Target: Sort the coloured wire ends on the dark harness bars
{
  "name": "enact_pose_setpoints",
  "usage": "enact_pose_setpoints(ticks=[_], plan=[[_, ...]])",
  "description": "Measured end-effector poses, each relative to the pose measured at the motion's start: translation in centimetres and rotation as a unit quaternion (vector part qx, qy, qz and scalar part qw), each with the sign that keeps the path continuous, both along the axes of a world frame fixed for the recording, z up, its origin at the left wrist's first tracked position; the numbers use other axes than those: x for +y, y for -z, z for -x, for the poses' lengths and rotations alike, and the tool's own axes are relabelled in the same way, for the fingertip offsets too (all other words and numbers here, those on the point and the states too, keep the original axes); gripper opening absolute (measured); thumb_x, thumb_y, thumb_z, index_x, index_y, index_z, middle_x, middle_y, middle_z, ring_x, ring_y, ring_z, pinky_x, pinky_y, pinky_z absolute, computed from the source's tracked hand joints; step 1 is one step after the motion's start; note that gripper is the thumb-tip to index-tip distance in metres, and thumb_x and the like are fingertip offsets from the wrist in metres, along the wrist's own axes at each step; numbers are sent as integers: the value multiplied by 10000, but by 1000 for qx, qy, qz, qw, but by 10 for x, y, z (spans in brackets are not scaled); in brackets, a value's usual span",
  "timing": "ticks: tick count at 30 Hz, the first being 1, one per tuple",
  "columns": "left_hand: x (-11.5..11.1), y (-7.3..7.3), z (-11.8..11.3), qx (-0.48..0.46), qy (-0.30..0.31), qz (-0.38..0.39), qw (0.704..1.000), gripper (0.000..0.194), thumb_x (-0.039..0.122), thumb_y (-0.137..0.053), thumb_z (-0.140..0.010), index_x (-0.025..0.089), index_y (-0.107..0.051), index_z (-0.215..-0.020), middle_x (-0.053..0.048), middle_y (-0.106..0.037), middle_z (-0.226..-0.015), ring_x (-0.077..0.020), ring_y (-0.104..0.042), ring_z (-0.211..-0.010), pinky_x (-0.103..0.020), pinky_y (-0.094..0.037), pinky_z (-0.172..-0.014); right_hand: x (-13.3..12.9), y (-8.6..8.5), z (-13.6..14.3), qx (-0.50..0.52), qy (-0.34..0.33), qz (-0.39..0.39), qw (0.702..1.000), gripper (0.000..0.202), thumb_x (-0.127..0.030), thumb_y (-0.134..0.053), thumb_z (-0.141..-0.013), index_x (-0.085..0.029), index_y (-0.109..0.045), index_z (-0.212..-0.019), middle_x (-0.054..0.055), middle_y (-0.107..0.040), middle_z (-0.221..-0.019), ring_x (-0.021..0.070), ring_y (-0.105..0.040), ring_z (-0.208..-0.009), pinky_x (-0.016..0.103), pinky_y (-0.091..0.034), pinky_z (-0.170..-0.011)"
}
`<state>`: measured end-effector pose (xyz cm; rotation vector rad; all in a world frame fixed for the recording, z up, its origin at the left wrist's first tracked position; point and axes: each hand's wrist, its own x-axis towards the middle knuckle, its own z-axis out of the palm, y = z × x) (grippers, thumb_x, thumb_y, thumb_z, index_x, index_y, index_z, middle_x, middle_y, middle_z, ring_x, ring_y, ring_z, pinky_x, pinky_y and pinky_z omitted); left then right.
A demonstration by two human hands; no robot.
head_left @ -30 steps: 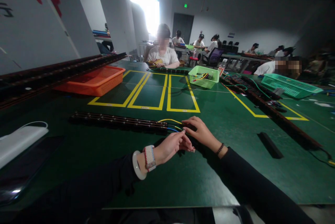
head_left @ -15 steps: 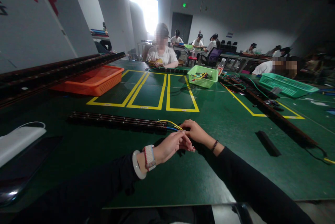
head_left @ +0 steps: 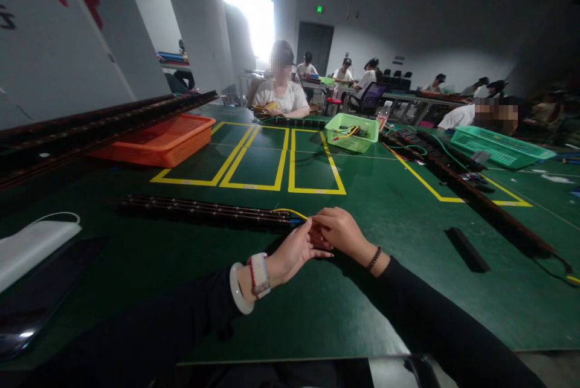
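Note:
A long dark strip [head_left: 203,209] with rows of small bright points lies on the green table in front of me. From its right end come a yellow wire [head_left: 287,211] and a blue wire [head_left: 295,220], running in between my hands. My left hand [head_left: 293,253] pinches the wires between thumb and forefinger, its lower fingers stretched out. Against it, my right hand [head_left: 342,232] has its fingers closed round the same spot. The wire ends are hidden by the fingers.
An orange basket [head_left: 156,155] stands at the left under long dark strips [head_left: 104,119]. A light green basket [head_left: 351,141] holds wires. Farther right are a teal basket [head_left: 507,155] and a short black bar [head_left: 466,249]. A white device [head_left: 38,249] lies left. Co-workers sit beyond.
My right hand has turned in and closed over the wires beside my left fingertips. My left hand has shifted slightly, its thumb now upright against the wires. The dark strip has hardly moved.

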<state>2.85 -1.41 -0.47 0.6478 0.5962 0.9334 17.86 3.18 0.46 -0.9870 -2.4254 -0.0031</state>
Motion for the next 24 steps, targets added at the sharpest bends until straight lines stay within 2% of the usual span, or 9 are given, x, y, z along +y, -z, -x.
enact_pose_setpoints(ticks=[5, 9, 13, 18, 21, 24], plan=[[1, -2, -2, -26, -24, 13, 999, 345, 435, -405, -899, 128, -560, -921, -93, -640, -849, -181, -619, -765, -397, -487, -784, -4, -6, -4, -75, -42, -80, 993, 221, -140, -452, -897, -160, -658, -974, 89, -645, -909, 167, -547, -735, 314, -371, -686], [1, -5, -2, -56, -49, 46, 996, 291, 398, -424, -902, 140, -557, -914, -91, -643, -931, -170, -617, -838, -363, -463, -846, -7, -13, -8, -129, -94, -86, 984, 263, -146, -396, -929, -138, -609, -1083, 112, -628, -957, 178, -552, -774, 325, -390, -704], [1, -7, -1, -74, -63, 77, 992, 349, 451, -401, -898, 143, -556, -850, -83, -638, -927, -166, -596, -906, -338, -439, -895, -10, -19, -10, -157, -117, -73, 978, 292, -157, -400, -932, -146, -566, -1173, 111, -626, -984, 183, -554, -796, 331, -403, -718], [3, -6, -1, -74, -61, 93, 991, 367, 429, -378, -913, 119, -573, -926, -104, -634, -899, -167, -599, -891, -336, -431, -915, -9, -17, -10, -77, -103, -1, 992, 268, -191, -457, -916, -183, -601, -1143, 91, -633, -1001, 185, -562, -862, 326, -417, -759], [4, -4, -1, -79, -66, 97, 990, 351, 401, -373, -920, 118, -575, -966, -112, -639, -919, -171, -603, -908, -349, -417, -946, -8, -14, -9, 8, -72, 88, 993, 234, -262, -492, -913, -203, -617, -1103, 72, -637, -951, 173, -564, -862, 310, -431, -764], [4, -4, 0, -87, -69, 89, 990, 356, 393, -370, -922, 121, -579, -1018, -129, -637, -1021, -179, -590, -988, -348, -393, -981, -6, -11, -8, 80, -13, 173, 982, 212, -339, -518, -897, -179, -631, -976, 55, -632, -876, 157, -564, -797, 282, -439, -709]])
